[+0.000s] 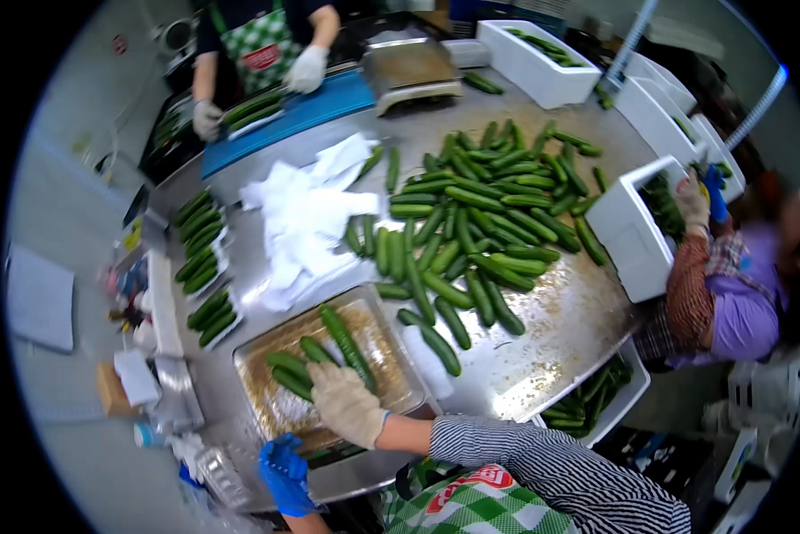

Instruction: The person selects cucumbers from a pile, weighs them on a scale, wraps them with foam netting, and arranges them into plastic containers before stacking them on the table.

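My right hand (346,405), in a pale knit glove, reaches over a shallow metal tray (400,343). Its fingers close on the near end of a cucumber (314,350) lying there. Beside that hand, a longer cucumber (348,345) slants across the tray. Two more cucumbers (288,374) rest just left of the fingers. My left hand (286,473), in a blue glove, hovers off the tray's near left corner with loosely bent fingers and nothing visible in it.
A big heap of cucumbers (480,205) covers the table's middle. White cloth-like sheets (315,200) and packed cucumbers (199,236) lie left. White boxes (636,231) line the right side. One person works across the table at a blue board (342,96); another (738,294) reaches into a box.
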